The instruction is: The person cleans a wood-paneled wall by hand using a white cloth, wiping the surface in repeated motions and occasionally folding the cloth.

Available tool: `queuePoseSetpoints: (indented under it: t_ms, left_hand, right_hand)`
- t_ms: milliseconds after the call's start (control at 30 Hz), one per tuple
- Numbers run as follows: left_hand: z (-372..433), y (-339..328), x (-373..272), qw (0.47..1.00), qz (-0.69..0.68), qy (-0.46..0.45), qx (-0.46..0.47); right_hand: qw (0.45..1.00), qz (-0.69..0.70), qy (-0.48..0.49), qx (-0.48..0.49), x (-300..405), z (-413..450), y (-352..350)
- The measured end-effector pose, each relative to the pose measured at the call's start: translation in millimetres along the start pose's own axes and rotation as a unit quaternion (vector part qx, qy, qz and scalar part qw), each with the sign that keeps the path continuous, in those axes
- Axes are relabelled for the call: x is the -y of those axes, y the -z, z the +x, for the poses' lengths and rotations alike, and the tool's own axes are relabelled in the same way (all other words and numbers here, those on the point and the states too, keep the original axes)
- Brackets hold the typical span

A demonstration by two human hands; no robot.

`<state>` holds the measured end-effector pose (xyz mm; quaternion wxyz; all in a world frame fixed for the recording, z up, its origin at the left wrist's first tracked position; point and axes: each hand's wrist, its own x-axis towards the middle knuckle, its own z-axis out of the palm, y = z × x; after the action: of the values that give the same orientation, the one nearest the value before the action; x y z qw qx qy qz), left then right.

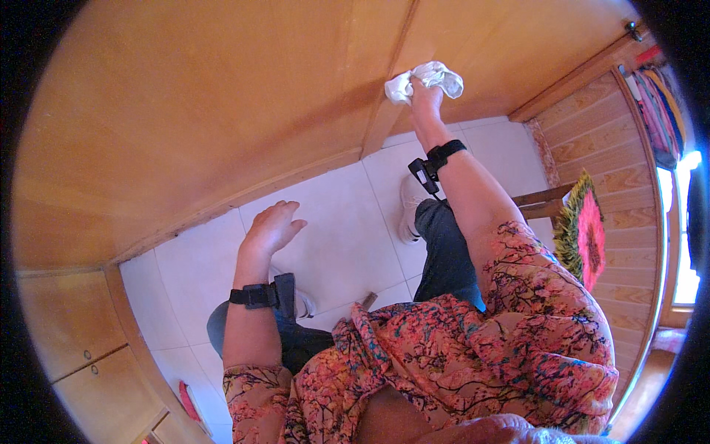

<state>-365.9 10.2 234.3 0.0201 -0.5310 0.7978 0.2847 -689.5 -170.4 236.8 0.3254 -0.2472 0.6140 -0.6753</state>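
My right hand [426, 100] reaches forward and grips a crumpled white cloth [430, 77]. The cloth is against the wooden panel [266, 72], beside a vertical seam; most of my right fingers are hidden by it. Lower and to the left, my left hand [273, 226] hangs over the floor with nothing in it. Its thumb is apart from the fingers, and it touches neither the panel nor the cloth. Black straps with small devices circle both my wrists.
Pale tiles [327, 222] cover the floor under my shoes. On the right stands a seat with a shaggy red and green cover [589, 233], near a wood-slat wall [627, 205]. Wooden cabinet doors [77, 333] are at lower left, with a red object [190, 400] on the floor nearby.
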Motion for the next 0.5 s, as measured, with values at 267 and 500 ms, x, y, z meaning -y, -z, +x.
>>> queuePoseSetpoints:
  t_ms: [267,500]
  left_hand:
    - [-1.4,2.8,0.6,0.999,0.006,0.020,0.026]
    - [-2.6,4.2,8.1,1.000,-0.005,0.021,0.005]
  right_hand:
    - [0.998,0.029,-0.009,0.054,-5.0,4.3,13.5]
    - [0.901,0.341,-0.131,0.235,26.4,31.9,55.9]
